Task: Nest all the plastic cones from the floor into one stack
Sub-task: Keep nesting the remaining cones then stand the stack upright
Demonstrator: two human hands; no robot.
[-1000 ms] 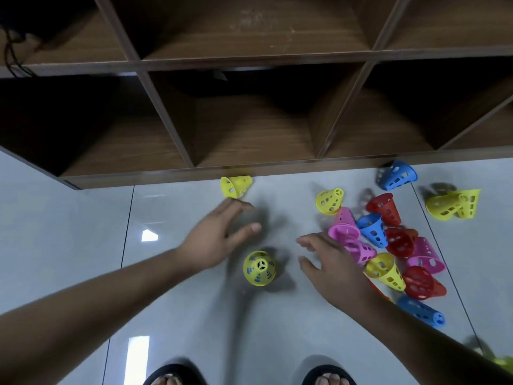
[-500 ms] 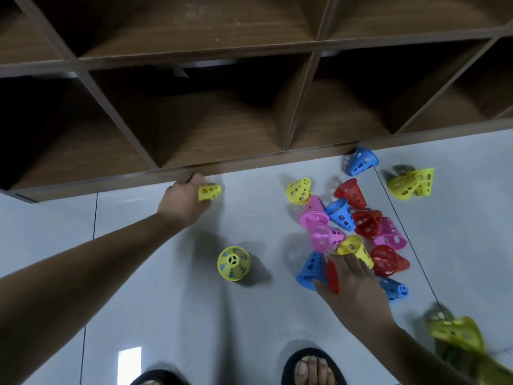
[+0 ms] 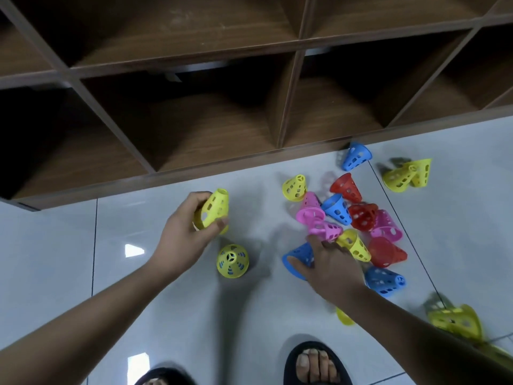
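We are barely begun: our left hand (image 3: 186, 235) grips one yellow cone (image 3: 212, 211), our right hand (image 3: 330, 263) clasps a blue cone (image 3: 300, 257), most of the pile (image 3: 358, 218) unstacked on the floor (image 3: 249, 315)

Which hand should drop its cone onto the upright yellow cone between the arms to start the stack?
Left. The left hand holds a yellow cone close above the upright yellow cone. The right hand grips a blue cone farther off, at the pile's edge.
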